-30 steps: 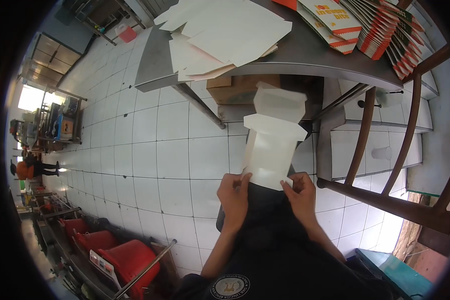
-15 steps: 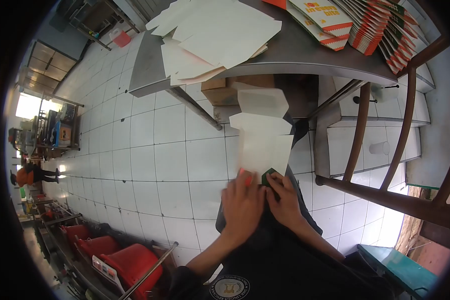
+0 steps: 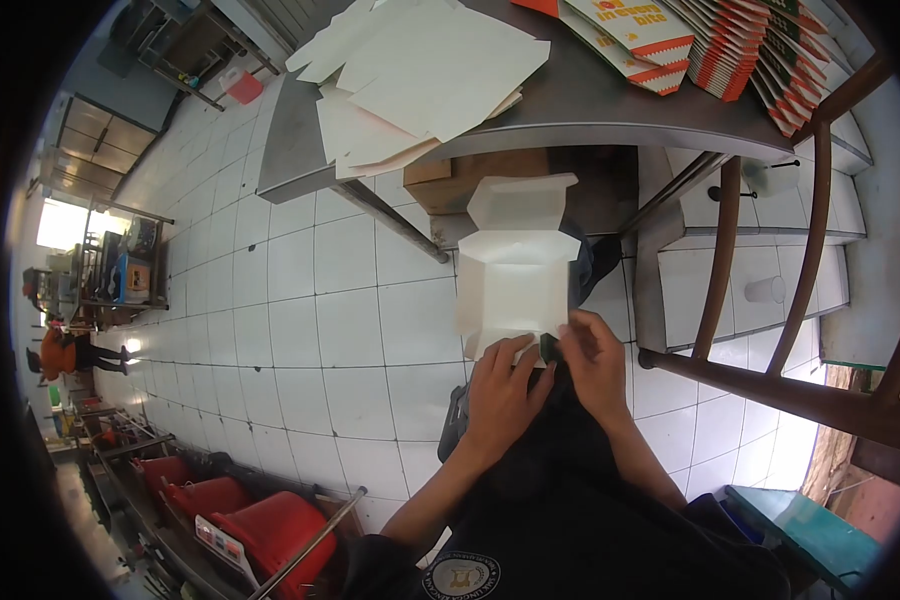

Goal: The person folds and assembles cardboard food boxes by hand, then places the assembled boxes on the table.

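A partly folded paper food box (image 3: 518, 290) is held over my lap, its white inside facing up and its lid panel standing out at the far end. Dark green print shows on a corner flap at its near edge. My left hand (image 3: 505, 395) grips that near edge, fingers bent over the front panel. At the near right corner, my right hand (image 3: 594, 370) pinches the side wall beside the green flap. The fingertips partly hide the corner. Beyond the box, a pile of flat white box blanks (image 3: 420, 85) lies on a metal table (image 3: 300, 135).
Printed red and green cartons (image 3: 725, 50) are stacked on the table's right. A brown cardboard box (image 3: 430, 185) sits under it. A wooden railing (image 3: 770, 380) stands at right, red chairs (image 3: 270, 530) at lower left. Far left, a person in orange (image 3: 58, 352) stands.
The box's side walls now stand up more, where it lay flatter before. My right hand has moved up to the right corner; my left hand has shifted slightly right.
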### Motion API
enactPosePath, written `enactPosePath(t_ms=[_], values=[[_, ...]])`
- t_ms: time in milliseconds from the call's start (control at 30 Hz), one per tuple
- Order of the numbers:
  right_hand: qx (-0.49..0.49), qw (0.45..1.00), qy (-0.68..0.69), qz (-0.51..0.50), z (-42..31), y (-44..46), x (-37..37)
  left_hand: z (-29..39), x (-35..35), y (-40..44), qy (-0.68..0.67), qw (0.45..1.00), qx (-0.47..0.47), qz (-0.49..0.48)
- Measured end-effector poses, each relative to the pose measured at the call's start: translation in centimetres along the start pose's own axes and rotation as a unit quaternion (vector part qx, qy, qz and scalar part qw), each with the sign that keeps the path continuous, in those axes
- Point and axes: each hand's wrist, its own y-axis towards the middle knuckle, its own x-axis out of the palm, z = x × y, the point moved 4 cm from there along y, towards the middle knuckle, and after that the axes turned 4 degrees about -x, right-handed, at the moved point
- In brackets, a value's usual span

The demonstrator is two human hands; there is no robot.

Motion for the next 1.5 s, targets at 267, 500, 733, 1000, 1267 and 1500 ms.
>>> enactPosePath(t_ms=[267,500,733,1000,1267,1500], values=[[-0.021,0.999,-0.038,-0.018,0.3,0.4,0.3,-0.4,0.1,1.6,-0.139,0.982,-0.129,-0.013],[-0.089,0.993,-0.067,-0.032,-1.0,1.0,0.6,-3.1,2.2,1.1,-0.468,0.834,-0.279,-0.084],[-0.120,0.969,-0.188,-0.110,-3.9,0.8,0.5,-4.3,2.8,0.7,-0.521,0.805,-0.275,-0.072],[-0.086,0.951,-0.188,-0.229,-5.5,-0.1,-0.9,-4.3,3.2,0.8,-0.502,0.821,-0.271,-0.019],[-0.143,0.949,-0.273,-0.073,-3.6,0.0,0.5,-2.2,1.8,1.5,-0.491,0.844,-0.215,-0.020],[-0.097,0.975,-0.200,0.001,-1.3,1.6,-1.2,-4.8,-4.4,1.3,-0.200,0.913,-0.241,0.261]])
